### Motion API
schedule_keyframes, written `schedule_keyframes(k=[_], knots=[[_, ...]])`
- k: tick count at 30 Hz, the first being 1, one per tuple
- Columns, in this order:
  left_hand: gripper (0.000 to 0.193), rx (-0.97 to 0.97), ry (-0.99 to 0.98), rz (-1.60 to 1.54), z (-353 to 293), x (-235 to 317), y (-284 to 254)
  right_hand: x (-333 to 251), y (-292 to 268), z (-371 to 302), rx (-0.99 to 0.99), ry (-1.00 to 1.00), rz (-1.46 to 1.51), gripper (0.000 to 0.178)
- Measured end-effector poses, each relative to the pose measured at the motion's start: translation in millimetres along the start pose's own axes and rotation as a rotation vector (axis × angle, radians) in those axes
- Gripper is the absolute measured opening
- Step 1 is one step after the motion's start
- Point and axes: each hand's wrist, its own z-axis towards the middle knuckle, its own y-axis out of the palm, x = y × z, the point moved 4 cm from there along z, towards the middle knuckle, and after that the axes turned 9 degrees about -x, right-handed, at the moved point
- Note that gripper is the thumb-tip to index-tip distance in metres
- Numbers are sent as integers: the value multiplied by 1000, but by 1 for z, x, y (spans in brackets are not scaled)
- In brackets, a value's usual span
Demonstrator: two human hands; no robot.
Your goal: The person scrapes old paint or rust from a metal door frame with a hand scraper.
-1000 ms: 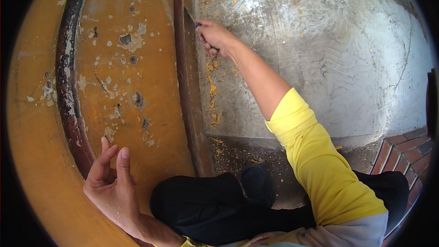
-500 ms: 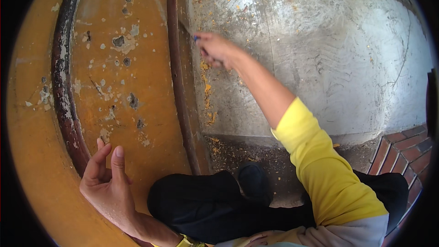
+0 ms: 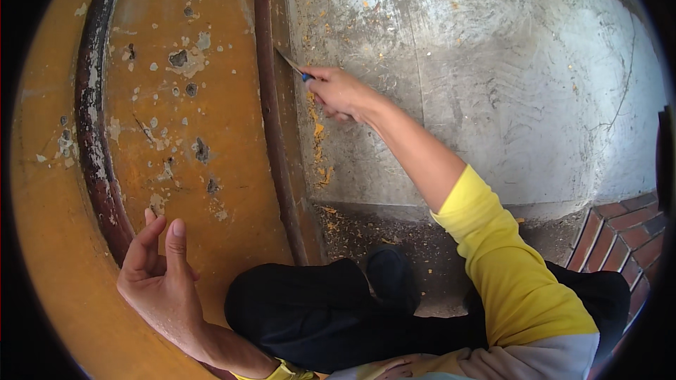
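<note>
Lining the chipped orange wall (image 3: 232, 116), yellow flakes (image 3: 318, 132) litter apparently concrete ground (image 3: 493, 98).

Bright glare whitens the grey concrete (image 3: 486, 98), dimmer near the shoe (image 3: 391, 278); fisheye curves edges, corners black

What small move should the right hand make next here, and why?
A short, light scrape along the brown skirting seems sensible: the right hand holds a blue-handled blade, its tip at or near that skirting, and yellow flakes lie on the grey concrete alongside.
</note>
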Motion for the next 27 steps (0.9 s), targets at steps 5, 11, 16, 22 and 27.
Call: schedule_keyframes(k=[5,11,16,22,27], knots=[[24,-15,33,25,1,0,-2,-15,-9,12,34,-19,6,49],[23,-14,-8,-1,-1,4,4,-14,-13,10,35,19,-19,49],[24,8,10,-14,1,-4,0,-8,6,0,19,-73,-41,49],[24,-6,3,-8,1,2,5,-52,-37,43,138,-68,38,52],[22,24,-25,1,0,3,2,-26,-13,28,25,-11,-56,52]])
